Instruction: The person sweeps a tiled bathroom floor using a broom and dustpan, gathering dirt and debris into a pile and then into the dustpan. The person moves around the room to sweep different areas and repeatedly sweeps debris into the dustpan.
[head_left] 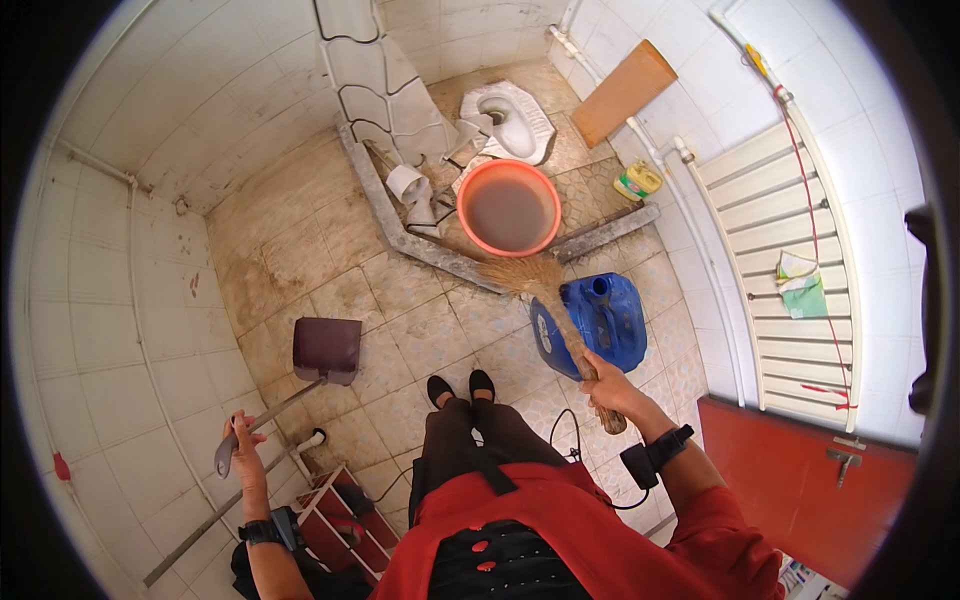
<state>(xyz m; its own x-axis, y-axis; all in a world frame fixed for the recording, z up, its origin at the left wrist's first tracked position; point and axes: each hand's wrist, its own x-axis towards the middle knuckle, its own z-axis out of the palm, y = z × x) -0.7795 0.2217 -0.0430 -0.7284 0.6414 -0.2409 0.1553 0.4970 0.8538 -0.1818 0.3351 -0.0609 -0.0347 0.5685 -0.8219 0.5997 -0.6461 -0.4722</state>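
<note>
My left hand (pixel 246 443) is wrapped round the grey grip end of a long-handled dustpan. The dark maroon pan (pixel 328 350) of this dustpan hangs or rests over the tiles, ahead of my hand; I cannot tell whether it touches the floor. In my right hand (pixel 610 386) is a straw broom (pixel 565 325), gripped near the lower end of its handle. Its bristles spread away from me, over the stone kerb and close to an orange basin (pixel 463 205) of murky brown water. Beneath the broom stands a blue plastic jerrycan (pixel 622 318), partly covered by the handle.
Behind the basin lies a white squat toilet (pixel 535 125). A low kerb (pixel 390 222) crosses the floor, with white pipe pieces (pixel 408 184) behind it. At right are a yellow jug (pixel 638 181), a brown board (pixel 622 92), a radiator (pixel 775 220) and a red door (pixel 790 490). A rack (pixel 345 520) stands lower left.
</note>
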